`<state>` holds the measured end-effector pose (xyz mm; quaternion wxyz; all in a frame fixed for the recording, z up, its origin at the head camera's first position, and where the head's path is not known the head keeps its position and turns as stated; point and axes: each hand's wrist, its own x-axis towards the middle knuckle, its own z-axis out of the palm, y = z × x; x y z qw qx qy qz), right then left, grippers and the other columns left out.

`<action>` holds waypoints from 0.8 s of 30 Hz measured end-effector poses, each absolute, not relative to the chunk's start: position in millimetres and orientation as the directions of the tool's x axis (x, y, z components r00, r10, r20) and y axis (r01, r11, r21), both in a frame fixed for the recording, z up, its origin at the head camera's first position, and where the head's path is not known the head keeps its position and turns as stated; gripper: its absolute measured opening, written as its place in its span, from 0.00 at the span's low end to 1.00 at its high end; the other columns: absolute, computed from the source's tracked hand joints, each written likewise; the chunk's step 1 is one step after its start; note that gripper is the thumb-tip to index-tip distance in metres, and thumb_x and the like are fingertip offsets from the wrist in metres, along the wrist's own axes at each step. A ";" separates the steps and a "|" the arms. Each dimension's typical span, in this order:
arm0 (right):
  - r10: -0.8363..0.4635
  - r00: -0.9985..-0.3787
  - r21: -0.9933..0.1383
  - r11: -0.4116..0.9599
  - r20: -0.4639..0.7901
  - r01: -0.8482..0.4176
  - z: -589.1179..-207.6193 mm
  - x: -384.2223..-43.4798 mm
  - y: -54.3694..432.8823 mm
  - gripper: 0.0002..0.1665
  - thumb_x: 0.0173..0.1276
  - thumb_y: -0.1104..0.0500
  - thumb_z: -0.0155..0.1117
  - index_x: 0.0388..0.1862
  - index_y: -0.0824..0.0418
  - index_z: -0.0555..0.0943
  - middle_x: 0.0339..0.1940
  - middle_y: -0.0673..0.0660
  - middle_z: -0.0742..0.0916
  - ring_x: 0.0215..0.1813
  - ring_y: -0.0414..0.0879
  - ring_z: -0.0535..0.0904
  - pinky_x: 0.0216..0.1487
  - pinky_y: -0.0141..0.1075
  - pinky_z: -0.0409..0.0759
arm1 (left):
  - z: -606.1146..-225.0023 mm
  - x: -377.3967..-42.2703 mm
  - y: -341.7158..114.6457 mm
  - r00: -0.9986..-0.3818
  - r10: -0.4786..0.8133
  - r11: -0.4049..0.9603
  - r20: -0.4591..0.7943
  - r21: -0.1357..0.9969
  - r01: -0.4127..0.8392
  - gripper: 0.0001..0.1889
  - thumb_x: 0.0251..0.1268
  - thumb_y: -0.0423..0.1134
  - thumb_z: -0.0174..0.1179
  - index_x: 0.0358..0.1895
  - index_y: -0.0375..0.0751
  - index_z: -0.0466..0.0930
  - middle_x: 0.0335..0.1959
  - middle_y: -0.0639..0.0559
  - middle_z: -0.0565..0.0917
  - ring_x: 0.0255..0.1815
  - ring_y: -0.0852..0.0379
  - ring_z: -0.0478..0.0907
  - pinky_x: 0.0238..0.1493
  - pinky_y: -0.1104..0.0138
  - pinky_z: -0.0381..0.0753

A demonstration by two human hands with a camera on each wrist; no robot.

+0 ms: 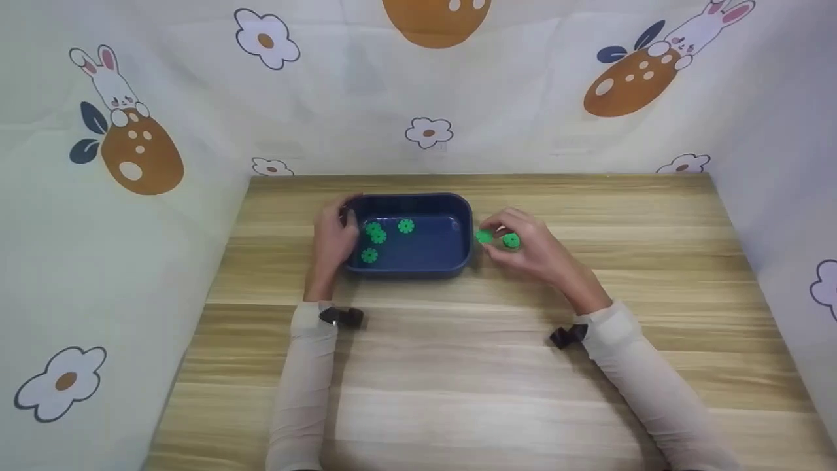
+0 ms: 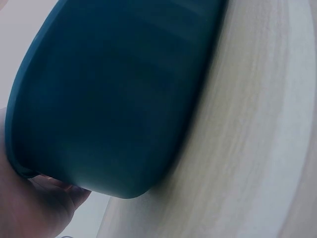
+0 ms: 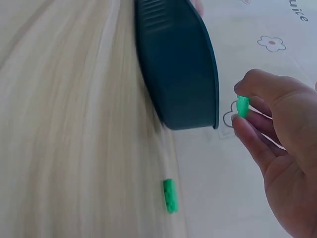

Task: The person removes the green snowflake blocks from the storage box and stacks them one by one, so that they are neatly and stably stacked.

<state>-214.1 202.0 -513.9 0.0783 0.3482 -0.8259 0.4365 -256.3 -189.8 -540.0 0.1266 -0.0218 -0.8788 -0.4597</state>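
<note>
A dark blue rectangular tub (image 1: 418, 269) stands on the table with several green notched discs (image 1: 406, 226) lying inside it. My left hand (image 1: 335, 237) grips the tub's left end, thumb over the rim and fingers outside; the left wrist view shows the same hand (image 2: 37, 206) at the tub's corner. Just off the right end, my right hand (image 1: 529, 245) pinches one green disc (image 1: 483, 236) between thumb and fingertips. In the right wrist view that pinched disc (image 3: 242, 106) is seen edge-on, raised above the table. Another green disc (image 1: 511, 241) lies on the table below the right hand.
The wood-grain table (image 1: 444, 366) ends at the back against a pale curtain (image 1: 353, 85) printed with flowers and rabbits. Curtain walls also stand at the left and right. A small black device (image 1: 569, 335) is strapped to each wrist.
</note>
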 end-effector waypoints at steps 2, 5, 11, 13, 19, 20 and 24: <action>-0.504 -0.763 -0.677 0.395 0.405 -0.621 -516.1 -214.5 207.5 0.17 0.67 0.66 0.76 0.54 0.65 0.87 0.51 0.60 0.91 0.50 0.53 0.91 0.52 0.45 0.93 | -539.9 -255.9 -189.5 -0.966 -0.074 0.583 0.249 0.796 0.161 0.21 0.76 0.26 0.53 0.65 0.39 0.85 0.64 0.39 0.88 0.69 0.43 0.83 0.73 0.50 0.81; -0.494 -0.799 -0.710 0.421 0.343 -0.565 -518.4 -217.1 215.8 0.16 0.67 0.68 0.76 0.53 0.66 0.88 0.51 0.61 0.91 0.51 0.54 0.91 0.54 0.45 0.93 | -539.4 -255.7 -189.4 -0.967 -0.075 0.585 0.244 0.796 0.156 0.21 0.76 0.26 0.53 0.66 0.39 0.85 0.64 0.40 0.88 0.69 0.44 0.82 0.74 0.50 0.80; -0.465 -0.862 -0.748 0.494 0.204 -0.444 -521.1 -224.1 230.3 0.18 0.69 0.68 0.75 0.57 0.67 0.87 0.55 0.64 0.90 0.55 0.58 0.90 0.61 0.48 0.91 | -540.0 -256.0 -189.3 -0.967 -0.078 0.576 0.242 0.803 0.155 0.21 0.76 0.25 0.53 0.65 0.40 0.86 0.65 0.40 0.88 0.70 0.44 0.82 0.75 0.51 0.80; -0.451 -0.876 -0.744 0.524 0.171 -0.415 -522.0 -225.9 234.0 0.19 0.70 0.67 0.75 0.59 0.67 0.87 0.56 0.64 0.90 0.56 0.59 0.90 0.62 0.49 0.90 | -539.8 -255.7 -189.1 -0.967 -0.081 0.578 0.244 0.801 0.154 0.21 0.76 0.25 0.53 0.65 0.40 0.86 0.64 0.40 0.88 0.70 0.44 0.83 0.75 0.51 0.80; -0.429 -0.893 -0.707 0.589 0.137 -0.391 -527.1 -231.1 242.3 0.18 0.71 0.62 0.76 0.59 0.64 0.88 0.55 0.62 0.90 0.56 0.58 0.89 0.61 0.52 0.90 | -539.0 -255.5 -189.4 -0.966 -0.079 0.581 0.248 0.799 0.157 0.21 0.76 0.25 0.53 0.65 0.40 0.86 0.64 0.40 0.88 0.69 0.44 0.83 0.74 0.51 0.81; -0.429 -0.893 -0.703 0.595 0.132 -0.389 -527.8 -231.5 243.2 0.18 0.72 0.62 0.76 0.58 0.64 0.88 0.55 0.62 0.90 0.56 0.58 0.89 0.61 0.52 0.90 | -539.0 -255.7 -189.4 -0.966 -0.079 0.581 0.245 0.799 0.155 0.21 0.76 0.25 0.53 0.65 0.40 0.86 0.64 0.40 0.88 0.69 0.44 0.83 0.74 0.51 0.81; -0.437 -0.893 -0.692 0.613 0.105 -0.381 -530.8 -232.1 245.1 0.16 0.72 0.60 0.76 0.57 0.64 0.89 0.55 0.62 0.91 0.56 0.58 0.88 0.61 0.53 0.89 | -538.6 -255.4 -189.1 -0.970 -0.077 0.582 0.232 0.800 0.145 0.21 0.78 0.26 0.53 0.66 0.40 0.85 0.65 0.40 0.87 0.71 0.44 0.82 0.76 0.50 0.80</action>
